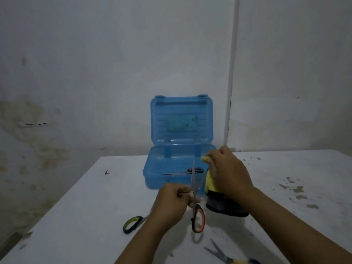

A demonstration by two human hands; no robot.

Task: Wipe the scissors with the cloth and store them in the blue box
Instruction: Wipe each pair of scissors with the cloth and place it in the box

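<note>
the left hand (pixel 172 200) grips the orange-handled scissors (pixel 196 206) near the pivot, fingers curled round them, blades pointing up and away, the orange loop hanging below the fist. the right hand (pixel 226 168) holds the yellow cloth (pixel 209 182), bunched in its fingers just beside the blades; a dark part of the cloth hangs down to the counter (pixel 95 206). behind both hands the blue box (pixel 171 168) stands open, lid upright, with another pair of scissors (pixel 190 171) lying inside. green-handled scissors (pixel 133 223) lie on the counter left of the left forearm, partly hidden by it. a yellow-and-blue pair (pixel 226 257) lies open at the near edge.
</note>
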